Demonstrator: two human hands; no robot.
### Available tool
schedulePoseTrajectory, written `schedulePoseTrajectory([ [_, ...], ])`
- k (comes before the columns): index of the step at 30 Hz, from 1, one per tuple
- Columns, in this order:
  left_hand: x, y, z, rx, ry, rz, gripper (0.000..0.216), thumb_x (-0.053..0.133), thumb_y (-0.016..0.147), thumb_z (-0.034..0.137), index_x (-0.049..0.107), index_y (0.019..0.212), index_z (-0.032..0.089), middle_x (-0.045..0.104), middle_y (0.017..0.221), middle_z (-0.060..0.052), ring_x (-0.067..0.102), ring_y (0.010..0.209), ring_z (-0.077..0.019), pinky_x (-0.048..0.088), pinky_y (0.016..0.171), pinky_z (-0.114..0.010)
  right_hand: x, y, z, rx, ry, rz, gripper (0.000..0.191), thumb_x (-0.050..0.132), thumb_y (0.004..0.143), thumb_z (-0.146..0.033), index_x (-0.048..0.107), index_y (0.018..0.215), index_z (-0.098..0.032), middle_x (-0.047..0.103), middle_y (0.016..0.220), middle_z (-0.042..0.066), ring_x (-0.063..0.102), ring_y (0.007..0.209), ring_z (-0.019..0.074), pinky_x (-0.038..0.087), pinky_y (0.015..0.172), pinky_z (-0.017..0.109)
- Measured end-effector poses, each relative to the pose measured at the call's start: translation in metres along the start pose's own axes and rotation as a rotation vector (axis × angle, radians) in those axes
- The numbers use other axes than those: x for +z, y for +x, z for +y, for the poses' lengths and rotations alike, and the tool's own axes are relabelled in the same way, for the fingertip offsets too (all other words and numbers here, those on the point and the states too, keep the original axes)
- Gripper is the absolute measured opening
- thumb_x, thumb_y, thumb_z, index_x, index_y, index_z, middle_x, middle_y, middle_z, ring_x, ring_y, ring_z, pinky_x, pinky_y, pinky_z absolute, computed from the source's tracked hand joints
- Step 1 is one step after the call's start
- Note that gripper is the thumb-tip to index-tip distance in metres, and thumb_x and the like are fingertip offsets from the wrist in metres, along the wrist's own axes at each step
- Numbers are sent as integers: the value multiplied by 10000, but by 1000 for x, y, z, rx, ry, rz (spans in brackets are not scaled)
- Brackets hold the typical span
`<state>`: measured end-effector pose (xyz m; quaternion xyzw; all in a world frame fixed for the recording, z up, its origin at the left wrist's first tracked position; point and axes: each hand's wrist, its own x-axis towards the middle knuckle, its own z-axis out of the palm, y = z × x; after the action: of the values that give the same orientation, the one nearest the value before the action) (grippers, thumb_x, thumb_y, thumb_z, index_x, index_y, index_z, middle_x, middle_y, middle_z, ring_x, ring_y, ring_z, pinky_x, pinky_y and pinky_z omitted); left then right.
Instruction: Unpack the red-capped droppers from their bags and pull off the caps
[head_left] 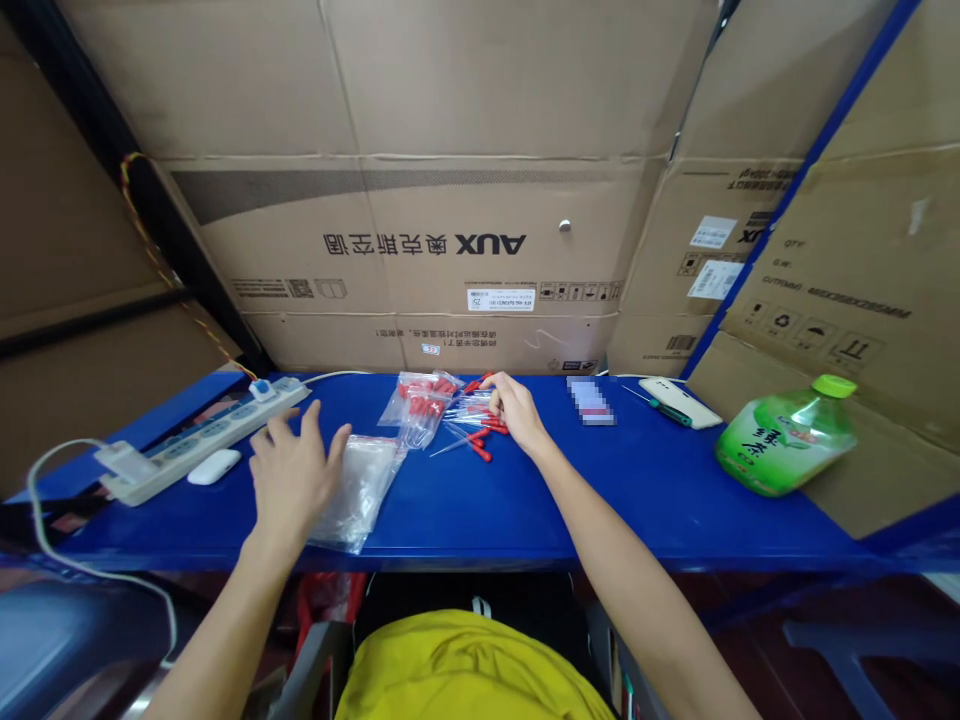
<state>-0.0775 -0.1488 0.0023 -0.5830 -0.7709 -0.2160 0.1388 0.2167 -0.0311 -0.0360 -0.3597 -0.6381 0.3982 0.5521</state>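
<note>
My left hand point(294, 470) hovers over the blue shelf point(660, 500) with its fingers spread, just left of a stack of empty clear plastic bags point(364, 485). It holds nothing. My right hand point(517, 410) reaches to a loose pile of small red-handled screwdrivers point(476, 420) and its fingers are curled over some of them. A clear bag filled with red-handled screwdrivers point(421, 400) lies between my two hands, behind the empty bags.
A white power strip point(202, 435) and a small white device point(214, 466) lie at the left. A green bottle point(784, 435) lies on its side at the right, near a white flat object with a green-handled screwdriver point(671, 410). Cardboard boxes point(420, 260) wall the back.
</note>
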Motion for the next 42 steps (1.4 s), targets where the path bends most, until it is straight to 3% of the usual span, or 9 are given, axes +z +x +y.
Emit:
schedulePoseTrajectory([
  [4,-4,-30,19,102,9,-175,825,499,892,741,441,1590,305,287,1650,-208,255,1480,-549,377,1062,-714,-2,-1,0,-1,-51,3,642,350,957,-799,652,954,-233,477,558,-53,418,502,135,357,524,258],
  [9,10,-48,16,35,45,-348,726,486,940,620,416,1604,334,275,1677,-184,247,1492,-563,348,1052,-758,-1,-4,-3,-42,-135,-13,592,345,998,-731,657,951,-230,483,566,-48,462,536,143,384,578,262],
  [17,21,-23,9,-62,76,-370,663,360,999,565,409,1606,303,300,1663,-196,366,1445,-493,393,1045,-721,5,-9,-6,-81,-314,-73,489,329,1056,-601,660,1020,-242,522,610,-37,543,589,159,395,618,247],
  [24,28,9,9,-127,36,-328,820,398,936,720,386,1621,269,42,1745,-172,201,1512,-552,342,1050,-794,6,-10,-1,-92,-353,-105,435,334,1070,-549,646,1063,-247,548,621,-41,599,621,164,419,650,242],
  [28,10,15,19,-55,80,-164,930,436,892,784,374,1628,220,95,1739,-181,54,1542,-567,134,1099,-863,5,-9,1,-85,-353,-88,421,347,1064,-558,635,1093,-252,557,626,-48,590,596,161,414,628,241],
  [32,5,43,46,149,-69,-10,760,474,953,641,450,1579,210,292,1666,-206,294,1501,-478,328,1161,-654,5,-8,3,-89,-364,-58,425,344,1065,-554,640,1102,-251,569,622,-46,594,602,164,427,643,241],
  [36,43,94,84,384,-189,-198,510,488,978,368,592,1458,228,607,1421,-147,593,1262,-323,468,1077,-425,3,-8,4,-88,-372,-39,417,346,1066,-540,645,1104,-252,575,625,-42,595,596,162,426,635,241],
  [40,89,126,99,340,-120,-471,318,621,888,298,781,1159,254,722,1254,-143,642,1166,-345,498,974,-415,1,-8,3,-93,-385,-33,416,338,1068,-535,644,1093,-255,561,620,-44,590,598,162,410,624,240],
  [42,103,128,95,319,-130,-464,304,648,862,298,785,1133,283,730,1260,-122,621,1199,-366,495,937,-424,0,-8,2,-93,-383,-36,423,330,1068,-537,643,1101,-254,555,617,-45,582,593,162,410,627,242],
])
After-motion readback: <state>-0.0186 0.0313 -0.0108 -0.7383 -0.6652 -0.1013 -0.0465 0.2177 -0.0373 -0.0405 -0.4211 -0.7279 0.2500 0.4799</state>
